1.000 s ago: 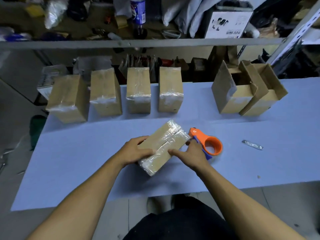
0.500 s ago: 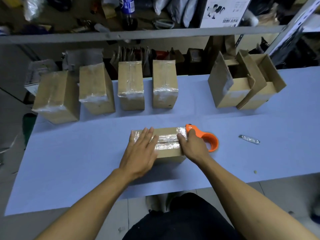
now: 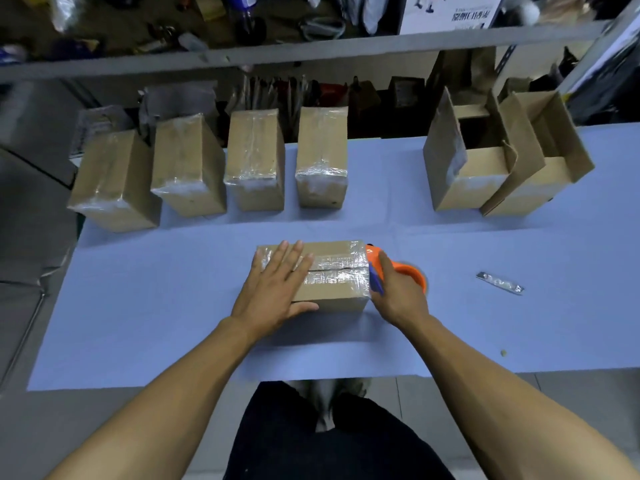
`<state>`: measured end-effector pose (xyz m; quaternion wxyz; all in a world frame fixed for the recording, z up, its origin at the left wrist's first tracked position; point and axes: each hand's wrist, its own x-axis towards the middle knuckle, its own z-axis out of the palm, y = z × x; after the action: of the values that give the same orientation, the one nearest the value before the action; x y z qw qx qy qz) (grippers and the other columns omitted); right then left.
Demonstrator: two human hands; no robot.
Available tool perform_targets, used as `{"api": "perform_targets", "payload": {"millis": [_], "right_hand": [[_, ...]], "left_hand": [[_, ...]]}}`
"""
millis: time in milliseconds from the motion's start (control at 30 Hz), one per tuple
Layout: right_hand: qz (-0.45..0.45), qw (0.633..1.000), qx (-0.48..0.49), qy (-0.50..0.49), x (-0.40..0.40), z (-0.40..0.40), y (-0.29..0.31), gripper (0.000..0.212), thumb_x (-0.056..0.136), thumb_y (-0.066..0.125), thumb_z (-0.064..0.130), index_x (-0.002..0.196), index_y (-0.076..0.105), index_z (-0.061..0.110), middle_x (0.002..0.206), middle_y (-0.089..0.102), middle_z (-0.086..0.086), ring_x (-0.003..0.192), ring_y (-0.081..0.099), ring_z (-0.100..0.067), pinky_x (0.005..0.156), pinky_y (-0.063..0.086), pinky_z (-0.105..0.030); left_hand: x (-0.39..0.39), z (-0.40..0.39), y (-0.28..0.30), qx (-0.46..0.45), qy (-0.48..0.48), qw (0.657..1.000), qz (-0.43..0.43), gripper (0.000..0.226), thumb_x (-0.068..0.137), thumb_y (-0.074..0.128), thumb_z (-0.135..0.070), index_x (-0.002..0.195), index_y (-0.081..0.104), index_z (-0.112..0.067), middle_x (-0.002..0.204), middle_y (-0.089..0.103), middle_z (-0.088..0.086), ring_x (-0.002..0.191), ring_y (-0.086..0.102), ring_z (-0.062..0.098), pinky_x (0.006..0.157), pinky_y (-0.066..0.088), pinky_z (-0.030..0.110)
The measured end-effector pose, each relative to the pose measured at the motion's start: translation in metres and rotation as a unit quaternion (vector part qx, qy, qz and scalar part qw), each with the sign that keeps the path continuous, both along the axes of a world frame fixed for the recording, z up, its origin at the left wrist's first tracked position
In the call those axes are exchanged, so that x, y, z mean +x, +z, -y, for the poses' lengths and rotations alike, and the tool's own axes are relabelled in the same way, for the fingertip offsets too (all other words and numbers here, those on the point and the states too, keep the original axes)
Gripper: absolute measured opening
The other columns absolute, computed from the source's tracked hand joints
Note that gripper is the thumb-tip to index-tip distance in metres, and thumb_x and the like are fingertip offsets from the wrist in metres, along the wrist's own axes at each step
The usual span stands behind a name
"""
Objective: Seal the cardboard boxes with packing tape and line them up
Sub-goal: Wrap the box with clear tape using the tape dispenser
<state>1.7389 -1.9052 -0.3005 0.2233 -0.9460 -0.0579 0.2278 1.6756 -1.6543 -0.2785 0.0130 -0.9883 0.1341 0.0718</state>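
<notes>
Box in work: a cardboard box [image 3: 330, 275] lies flat on the blue table [image 3: 138, 306], its long axis running left to right across the person's front; the taped seam along its top runs the same way.
Left hand: the left hand [image 3: 277, 289] lies flat and spread on the left half of the box top, fingers pointing away from the person, thumb against the near side; it presses, it does not clasp.
Right hand: the right hand [image 3: 398, 292] is closed around the orange tape dispenser [image 3: 398, 268], which sits against the right end of the box.
Box relative to the grip: the box lies just left of the right hand, its right end touching the dispenser's front; the tape over that end looks joined to the dispenser, though blur makes this unsure.
Taped row: four taped boxes [image 3: 256, 161] stand side by side beyond the left hand, at the table's far edge, long axes pointing away from the person.
Open boxes: two open boxes [image 3: 485, 168] stand touching each other beyond the right hand, flaps up.
Small item: a thin metal strip [image 3: 500, 283] lies on the table to the right of the dispenser, apart from it.
</notes>
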Motion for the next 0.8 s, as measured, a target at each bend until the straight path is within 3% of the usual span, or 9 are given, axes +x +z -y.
{"api": "perform_targets", "payload": {"millis": [67,133,233,333,433,500,600,700,800], "right_hand": [[-0.039,0.999,-0.002,-0.005,0.003,0.004,-0.004,0.085,0.092,0.055,0.014,0.158,0.001,0.021,0.100,0.064,-0.018,0.086,0.063,-0.035,0.065,0.044,-0.036],[-0.056,0.998,-0.009,0.013,0.004,0.002,-0.008,0.085,0.093,0.050,0.009,0.158,-0.004,0.018,0.106,0.064,-0.021,0.090,0.062,-0.036,0.069,0.044,-0.038],[0.003,0.999,0.028,-0.016,0.005,0.000,0.001,0.078,0.090,0.047,0.005,0.158,0.011,0.020,0.098,0.063,-0.017,0.084,0.060,-0.036,0.064,0.041,-0.036],[0.085,0.986,0.068,-0.126,0.014,0.003,0.028,0.063,0.088,0.041,0.005,0.148,0.039,0.025,0.103,0.064,-0.012,0.089,0.059,-0.035,0.068,0.039,-0.035],[0.116,0.974,0.075,-0.178,0.018,0.000,0.059,0.048,0.093,0.040,0.017,0.139,0.048,0.030,0.105,0.065,-0.007,0.087,0.054,-0.029,0.069,0.036,-0.033],[0.172,0.973,0.078,-0.136,0.018,-0.005,0.080,0.038,0.094,0.050,0.036,0.132,0.050,0.031,0.108,0.064,0.001,0.092,0.055,-0.024,0.071,0.037,-0.033],[0.165,0.977,0.129,-0.035,0.018,-0.022,0.112,0.063,0.077,0.070,0.058,0.130,0.046,0.033,0.109,0.056,0.015,0.092,0.052,-0.010,0.074,0.042,-0.032],[0.121,0.977,0.151,0.093,0.014,-0.055,0.133,0.070,0.071,0.077,0.041,0.130,0.041,0.032,0.111,0.059,0.010,0.093,0.059,-0.015,0.072,0.046,-0.031],[0.071,0.974,0.172,0.132,0.005,-0.085,0.133,0.059,0.074,0.071,0.040,0.125,0.043,0.032,0.101,0.059,0.012,0.083,0.058,-0.012,0.066,0.042,-0.025]], "left_hand": [[-0.004,0.002,-0.002,0.013,0.002,1.000,0.015,0.084,0.085,0.030,-0.071,0.146,0.030,-0.013,0.154,0.039,0.013,0.140,0.040,0.037,0.106,0.034,0.065],[-0.004,0.007,-0.004,0.004,0.002,0.999,0.047,0.083,0.083,0.052,-0.065,0.144,0.036,-0.012,0.149,0.046,0.014,0.135,0.046,0.038,0.103,0.039,0.064],[-0.010,0.011,-0.010,-0.032,-0.005,0.994,0.106,0.083,0.069,0.082,-0.047,0.136,0.054,-0.008,0.140,0.056,0.014,0.126,0.055,0.040,0.098,0.045,0.059],[-0.007,0.008,-0.010,-0.043,-0.012,0.991,0.129,0.078,0.071,0.082,-0.045,0.135,0.057,-0.008,0.139,0.057,0.013,0.125,0.056,0.038,0.098,0.045,0.058],[-0.005,0.001,-0.012,-0.026,-0.030,0.988,0.149,0.066,0.085,0.061,-0.056,0.137,0.055,-0.015,0.141,0.056,0.010,0.124,0.054,0.038,0.103,0.041,0.055],[-0.002,-0.002,-0.008,-0.030,-0.009,0.990,0.135,0.067,0.086,0.043,-0.065,0.138,0.052,-0.024,0.142,0.052,0.012,0.121,0.050,0.040,0.105,0.035,0.055],[-0.003,-0.006,-0.005,-0.037,0.046,0.994,0.089,0.069,0.082,0.038,-0.074,0.141,0.046,-0.040,0.139,0.043,0.016,0.124,0.041,0.040,0.101,0.035,0.064],[-0.005,-0.011,0.001,-0.110,0.043,0.992,0.048,0.071,0.078,0.048,-0.071,0.142,0.042,-0.039,0.136,0.045,0.014,0.121,0.042,0.039,0.092,0.047,0.054],[0.008,-0.023,0.019,-0.296,0.049,0.954,0.007,0.059,0.070,0.069,-0.045,0.125,0.052,-0.031,0.123,0.053,-0.001,0.107,0.052,0.025,0.081,0.051,0.039]]}}
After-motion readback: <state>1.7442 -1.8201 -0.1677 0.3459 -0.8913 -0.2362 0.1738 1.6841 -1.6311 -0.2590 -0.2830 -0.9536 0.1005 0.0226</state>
